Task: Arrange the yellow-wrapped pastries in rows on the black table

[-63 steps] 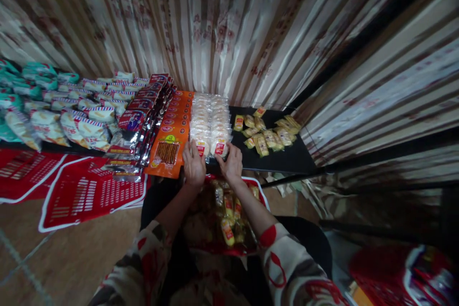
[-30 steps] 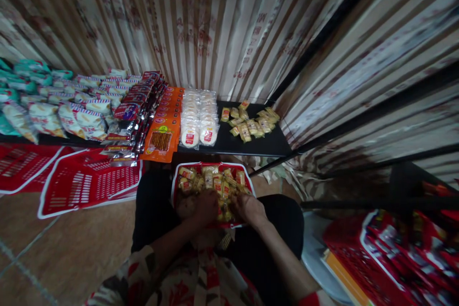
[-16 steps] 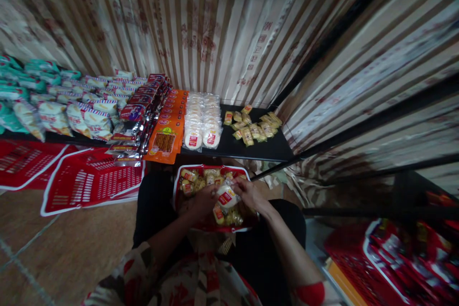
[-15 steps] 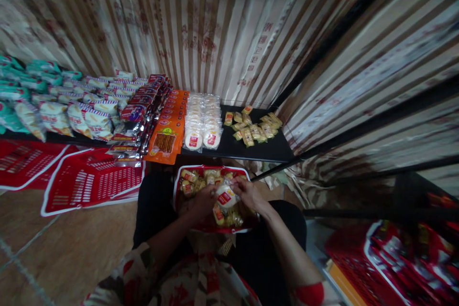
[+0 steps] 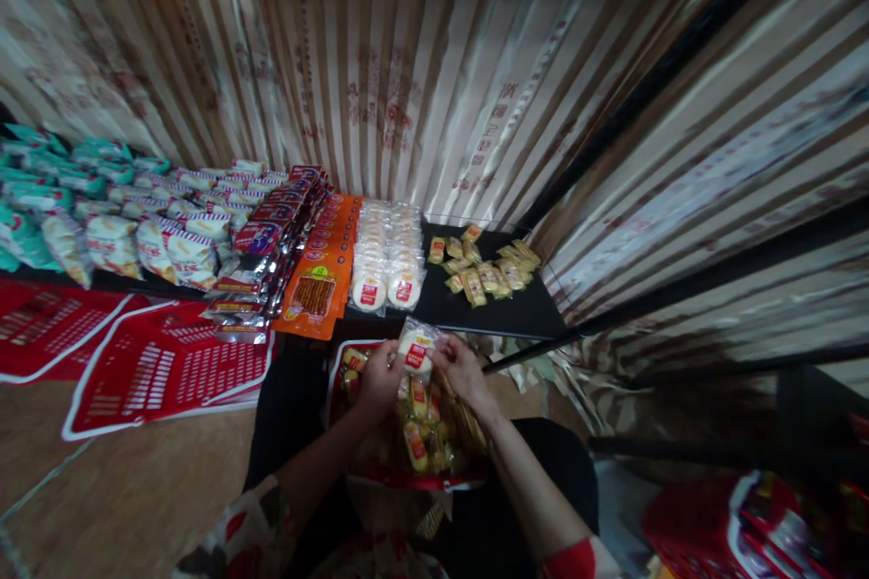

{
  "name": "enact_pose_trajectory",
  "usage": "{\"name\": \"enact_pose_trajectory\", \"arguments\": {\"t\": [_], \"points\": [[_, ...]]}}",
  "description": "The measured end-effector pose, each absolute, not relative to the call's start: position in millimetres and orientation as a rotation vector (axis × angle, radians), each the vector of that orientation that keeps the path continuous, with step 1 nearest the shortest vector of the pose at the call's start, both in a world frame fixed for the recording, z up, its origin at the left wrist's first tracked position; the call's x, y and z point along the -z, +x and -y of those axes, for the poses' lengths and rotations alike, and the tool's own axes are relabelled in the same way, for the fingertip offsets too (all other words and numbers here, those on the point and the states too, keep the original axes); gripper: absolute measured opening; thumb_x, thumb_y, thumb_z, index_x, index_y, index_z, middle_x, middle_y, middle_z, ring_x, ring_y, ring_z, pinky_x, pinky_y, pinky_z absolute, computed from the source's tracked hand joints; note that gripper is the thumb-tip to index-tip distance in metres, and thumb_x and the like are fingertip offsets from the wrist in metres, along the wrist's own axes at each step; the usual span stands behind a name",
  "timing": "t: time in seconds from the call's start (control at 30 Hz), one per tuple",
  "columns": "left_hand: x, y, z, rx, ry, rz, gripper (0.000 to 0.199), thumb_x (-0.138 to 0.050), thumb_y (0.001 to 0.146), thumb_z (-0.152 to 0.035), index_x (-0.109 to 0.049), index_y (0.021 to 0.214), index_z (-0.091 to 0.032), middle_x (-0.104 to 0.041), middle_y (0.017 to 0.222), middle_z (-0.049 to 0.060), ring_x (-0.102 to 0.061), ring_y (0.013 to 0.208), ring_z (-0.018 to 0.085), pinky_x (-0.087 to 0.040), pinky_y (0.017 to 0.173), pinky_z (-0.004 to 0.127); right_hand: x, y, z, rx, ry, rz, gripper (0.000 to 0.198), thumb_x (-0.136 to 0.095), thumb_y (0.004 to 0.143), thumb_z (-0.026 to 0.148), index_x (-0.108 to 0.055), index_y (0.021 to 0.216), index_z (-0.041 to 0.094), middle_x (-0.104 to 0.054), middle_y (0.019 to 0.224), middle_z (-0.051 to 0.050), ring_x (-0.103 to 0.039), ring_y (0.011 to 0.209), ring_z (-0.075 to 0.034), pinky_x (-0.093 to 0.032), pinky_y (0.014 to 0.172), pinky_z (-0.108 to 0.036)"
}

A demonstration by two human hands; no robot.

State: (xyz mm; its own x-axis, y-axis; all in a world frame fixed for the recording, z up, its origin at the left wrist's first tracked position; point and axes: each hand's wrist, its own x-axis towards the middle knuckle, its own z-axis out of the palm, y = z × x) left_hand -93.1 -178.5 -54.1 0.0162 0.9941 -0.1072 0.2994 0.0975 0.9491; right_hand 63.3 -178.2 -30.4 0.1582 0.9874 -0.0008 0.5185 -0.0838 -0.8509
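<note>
Between my two hands is a round white rice cracker packet (image 5: 415,353) in clear wrap with a red label. My left hand (image 5: 380,377) pinches its left edge, and my right hand (image 5: 463,371) has its fingers closed on the right edge. Both hands are above a red basket (image 5: 468,481) with a white rim, which rests on my lap. Several small yellow-wrapped snacks (image 5: 417,443) lie in the basket. Two rows of similar white cracker packets (image 5: 386,253) stand on the black shelf just ahead.
On the black shelf (image 5: 495,318), loose yellow snacks (image 5: 485,271) lie to the right. Orange packs (image 5: 316,280), dark red packs (image 5: 272,226), white chip bags (image 5: 176,244) and green bags (image 5: 33,190) line the left. Red baskets (image 5: 169,362) lie at left; a black bar (image 5: 611,312) slants at right.
Both hands have lifted the rice cracker packet forward, toward the shelf edge, and it now stands more upright. The camera view has tipped slightly up.
</note>
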Motion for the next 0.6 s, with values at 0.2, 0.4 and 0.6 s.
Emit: {"name": "enact_pose_trajectory", "arguments": {"t": [0.2, 0.4, 0.6], "points": [[23.5, -103.0, 150.9, -1.000, 1.723, -1.629, 0.037, -0.047, 0.080, -0.016, -0.052, 0.117, -0.015, -0.055, 0.118, 0.011, -0.051, 0.112, 0.021, -0.041, 0.098, 0.037, 20.4, 62.3, 124.3, -0.890, -1.595, 1.430, 0.024, -0.057, 0.072, 0.041, -0.055, 0.081, 0.019, -0.061, 0.069, 0.001, -0.057, 0.064, -0.014, -0.048, 0.061, -0.027], [13.7, -113.3, 130.0, -1.033, 1.967, -1.842, 0.042, -0.050, 0.080, -0.016, -0.050, 0.122, -0.015, -0.037, 0.133, 0.014, -0.036, 0.125, 0.028, -0.036, 0.104, 0.042, 20.2, 65.3, 84.9, -0.833, -1.632, 1.438, 0.022, -0.057, 0.071, 0.039, -0.056, 0.082, 0.019, -0.062, 0.069, 0.001, -0.056, 0.064, -0.014, -0.047, 0.062, -0.027], [19.6, -117.0, 114.5, -0.996, 1.997, -1.953, 0.044, -0.054, 0.079, -0.018, -0.049, 0.122, -0.014, -0.036, 0.133, 0.016, -0.034, 0.125, 0.030, -0.037, 0.102, 0.044, 23.4, 54.2, 71.6, -0.662, -1.707, 1.441, 0.029, -0.058, 0.070, 0.039, -0.059, 0.090, 0.019, -0.061, 0.075, -0.001, -0.057, 0.069, -0.016, -0.047, 0.070, -0.031]]}}
